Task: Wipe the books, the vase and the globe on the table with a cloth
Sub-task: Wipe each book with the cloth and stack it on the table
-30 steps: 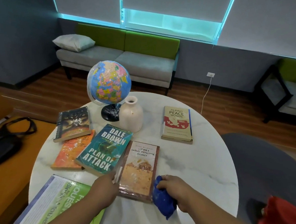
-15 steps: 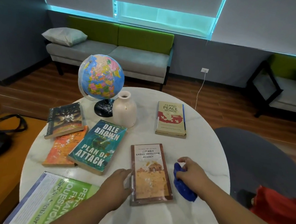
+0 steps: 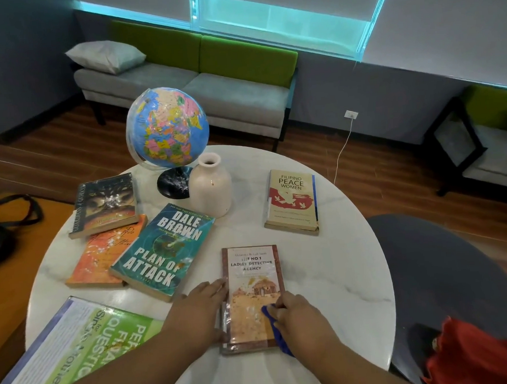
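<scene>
Far left: green book (image 3: pixel 78 342) at the near edge of the table (image 3: pixel 339 275). Next along, dark book (image 3: pixel 106 202), orange book (image 3: pixel 102 252) and teal book (image 3: pixel 164 249) in an overlapping fan, arranged as a second ago, none under a hand. Behind them, globe (image 3: pixel 168 127) with the cream vase (image 3: pixel 211 188) just beside its base, likewise unmoved; probably still to be wiped.

Nearer centre: left hand (image 3: pixel 199 309), fingers straight and together, pressed flat against the left edge of the detective book (image 3: pixel 251 280), gripping nothing. Detective book now clear of the teal one and square to the near edge, no longer slanted against its neighbour. Blue cloth (image 3: pixel 269 312) bunched in the curled fingers of the right hand (image 3: pixel 303 315) and down on the cover's lower right; half a second back, beside the book on the bare marble instead. Reads as the wipe of this cover just starting, with the book braced against sliding.

Far right: red-and-cream book (image 3: pixel 292 201), alone, well apart, untouched.
</scene>
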